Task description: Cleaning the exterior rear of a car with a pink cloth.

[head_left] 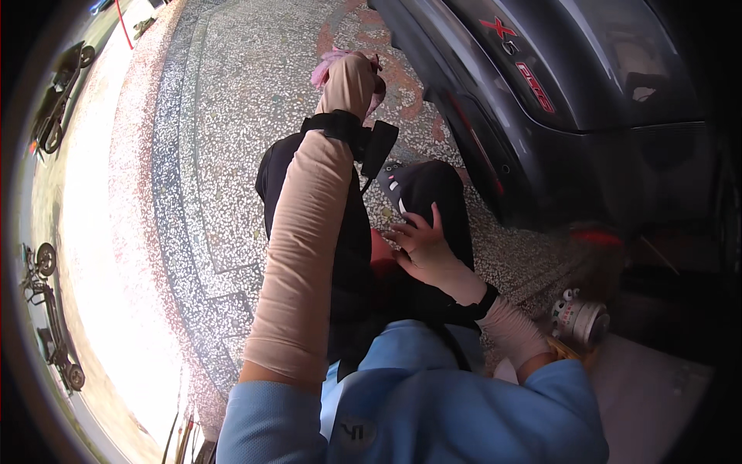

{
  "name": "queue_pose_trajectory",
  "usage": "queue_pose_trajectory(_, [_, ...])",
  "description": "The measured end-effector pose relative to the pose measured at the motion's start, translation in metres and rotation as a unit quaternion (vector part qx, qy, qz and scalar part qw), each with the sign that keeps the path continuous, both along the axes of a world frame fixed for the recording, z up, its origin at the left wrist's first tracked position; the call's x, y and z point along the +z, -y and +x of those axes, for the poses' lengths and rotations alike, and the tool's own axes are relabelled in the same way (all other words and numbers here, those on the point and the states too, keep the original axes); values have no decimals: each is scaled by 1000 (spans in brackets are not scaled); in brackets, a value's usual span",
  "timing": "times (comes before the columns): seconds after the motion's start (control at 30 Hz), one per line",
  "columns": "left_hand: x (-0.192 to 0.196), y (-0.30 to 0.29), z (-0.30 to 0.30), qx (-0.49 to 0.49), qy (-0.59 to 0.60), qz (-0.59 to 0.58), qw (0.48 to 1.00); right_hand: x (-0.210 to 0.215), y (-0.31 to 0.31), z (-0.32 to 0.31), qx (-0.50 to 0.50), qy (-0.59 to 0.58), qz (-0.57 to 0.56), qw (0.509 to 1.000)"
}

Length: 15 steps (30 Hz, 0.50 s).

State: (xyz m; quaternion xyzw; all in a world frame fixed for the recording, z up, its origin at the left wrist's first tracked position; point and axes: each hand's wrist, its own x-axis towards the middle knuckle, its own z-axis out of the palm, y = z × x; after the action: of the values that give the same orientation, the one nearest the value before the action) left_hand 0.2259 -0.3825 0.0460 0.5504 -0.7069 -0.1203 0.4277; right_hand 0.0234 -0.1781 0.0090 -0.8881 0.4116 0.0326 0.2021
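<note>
My left arm reaches far forward, with its beige sleeve pulled down over much of the hand. That left hand (357, 76) is closed around a crumpled pink cloth (331, 63), a little above the speckled floor; most of its fingers are hidden. My right hand (425, 246) rests by my bent right knee, fingers spread and nothing in it. A black band with a dark box-like device (377, 147) is strapped to my left wrist. Closest to the left hand, on the right, stands the dark grey body of a vehicle (641, 162).
Terrazzo flooring (239, 77) with patterned borders spreads ahead and left. A white round container (581, 319) stands at the lower right beside my right elbow. Parked motorbikes (52, 309) line the sunlit far left. Something red (380, 257) shows between my legs.
</note>
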Motion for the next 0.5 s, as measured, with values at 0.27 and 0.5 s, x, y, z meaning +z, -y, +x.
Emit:
queue_pose_trajectory(0.27, [-33,-19,-8,2,-81,32,996,3,-18,-84,-151,205,34,966])
queue_pose_trajectory(0.5, [-62,-85,-33,21,-217,57,974,-47,-139,-174,-498,224,109,831])
